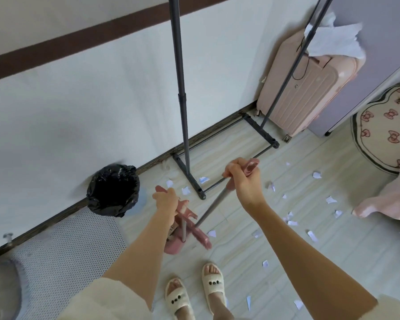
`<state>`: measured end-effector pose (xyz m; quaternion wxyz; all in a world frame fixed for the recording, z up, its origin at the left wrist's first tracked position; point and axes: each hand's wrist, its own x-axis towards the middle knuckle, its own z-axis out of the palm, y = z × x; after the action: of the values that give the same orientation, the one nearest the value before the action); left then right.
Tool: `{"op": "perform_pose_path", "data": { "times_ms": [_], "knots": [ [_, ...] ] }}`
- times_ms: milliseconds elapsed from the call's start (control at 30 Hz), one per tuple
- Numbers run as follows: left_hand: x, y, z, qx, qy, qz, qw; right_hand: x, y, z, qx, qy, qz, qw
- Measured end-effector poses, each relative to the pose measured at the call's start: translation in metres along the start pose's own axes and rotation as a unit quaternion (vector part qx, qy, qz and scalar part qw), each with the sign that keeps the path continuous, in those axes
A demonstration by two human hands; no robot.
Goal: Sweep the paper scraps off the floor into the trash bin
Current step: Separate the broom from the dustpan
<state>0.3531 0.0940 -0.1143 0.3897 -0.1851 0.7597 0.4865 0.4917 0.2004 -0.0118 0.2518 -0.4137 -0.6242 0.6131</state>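
Head view. Left hand (165, 199) is curled around the pink top grip of the dustpan handle (183, 228); the pink dustpan (174, 247) sits on the floor (275, 262) straight below that hand, just ahead of the slippered feet (195, 289). Right hand (241, 179) is wrapped tight around the pink top grip of the broom handle (211, 210); the grey shaft slants down-left to the pink broom head (200, 237), which is touching or just beside the dustpan, contact not clear due to blur.

Paper scraps (291, 221) are scattered on the floor, mostly on the far side of the broom from the bin, below and right of the right hand. A few lie near the clothes rack base (195, 181), between the two hands, and a few beside the feet. None visibly in the dustpan.

Trash bin (113, 190), black liner, stands against the wall left of the dustpan, near the left hand. Pink suitcase (303, 88) stands behind the rack.
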Motion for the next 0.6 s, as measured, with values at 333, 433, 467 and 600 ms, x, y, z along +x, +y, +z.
{"op": "perform_pose_path", "data": {
  "times_ms": [333,433,467,600],
  "knots": [
    [0.004,-0.018,-0.048,0.094,0.011,0.043,0.995,0.011,-0.006,-0.007,-0.206,-0.321,0.213,0.899],
    [0.001,-0.019,-0.066,0.106,0.017,0.046,0.993,0.007,-0.002,-0.008,-0.001,-0.356,0.315,0.880],
    [0.004,-0.022,-0.070,0.124,0.020,0.059,0.990,0.007,-0.002,-0.007,0.039,-0.338,0.352,0.872],
    [-0.001,-0.026,-0.089,0.199,0.027,0.088,0.976,0.010,-0.003,-0.005,-0.019,-0.335,0.415,0.846]
  ]
}}
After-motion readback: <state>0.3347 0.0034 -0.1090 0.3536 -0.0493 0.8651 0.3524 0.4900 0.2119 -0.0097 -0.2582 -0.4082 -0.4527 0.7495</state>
